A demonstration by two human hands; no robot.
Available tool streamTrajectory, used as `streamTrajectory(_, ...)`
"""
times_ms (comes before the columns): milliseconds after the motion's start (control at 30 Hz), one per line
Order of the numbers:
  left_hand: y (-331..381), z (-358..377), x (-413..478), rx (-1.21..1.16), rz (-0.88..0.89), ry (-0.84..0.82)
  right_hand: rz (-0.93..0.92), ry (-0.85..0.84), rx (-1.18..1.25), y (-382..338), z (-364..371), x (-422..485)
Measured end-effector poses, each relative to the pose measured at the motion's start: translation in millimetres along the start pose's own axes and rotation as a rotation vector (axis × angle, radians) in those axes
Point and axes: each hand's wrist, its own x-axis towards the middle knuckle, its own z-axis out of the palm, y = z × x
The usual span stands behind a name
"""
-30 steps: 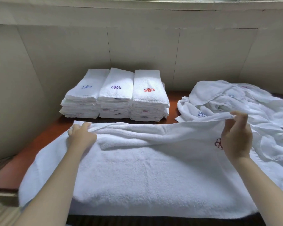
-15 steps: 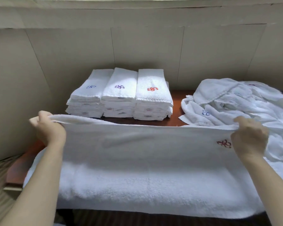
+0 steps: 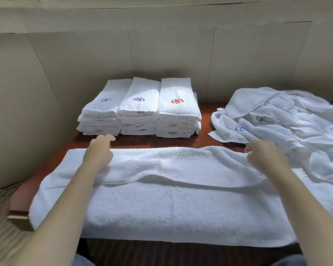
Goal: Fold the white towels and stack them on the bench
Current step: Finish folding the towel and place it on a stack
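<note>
A large white towel (image 3: 171,204) lies lengthwise across the wooden bench (image 3: 206,112), with a folded layer along its far side. My left hand (image 3: 101,150) rests at the towel's far left edge. Its fingers are loosely curled over the bare wood and hold nothing. My right hand (image 3: 263,153) is at the far right edge, with fingers and thumb curled down onto the towel's edge. Three stacks of folded white towels (image 3: 140,110), each with an embroidered logo on top, stand side by side at the back.
A heap of unfolded white towels (image 3: 288,121) covers the bench's right end and touches the spread towel. Beige wall panels (image 3: 171,58) close in the back and left. The bench's left end (image 3: 19,208) drops to carpet.
Both hands carried the lifted, stretched towel edge away from me and laid it down near the stacks. My left hand has let go of it.
</note>
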Motion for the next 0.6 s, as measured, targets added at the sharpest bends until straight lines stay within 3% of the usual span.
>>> streamTrajectory(100,5.4,19.5,2.9,0.083,-0.032,-0.178,-0.199,0.089,-0.021,-20.8,23.5,-5.3)
streamTrajectory(233,-14.1,13.4,13.7,0.013,-0.221,-0.194,-0.260,-0.067,-0.123,-26.2,51.8,-3.4)
streamTrajectory(433,-58.2,7.2,24.3,-0.136,-0.367,0.240,-0.358,-0.119,0.135,-40.0,47.1,2.5)
streamTrajectory(600,-59.6,18.5,25.0,0.018,-0.388,-0.067,-0.354,0.061,0.112,-45.5,41.6,6.7)
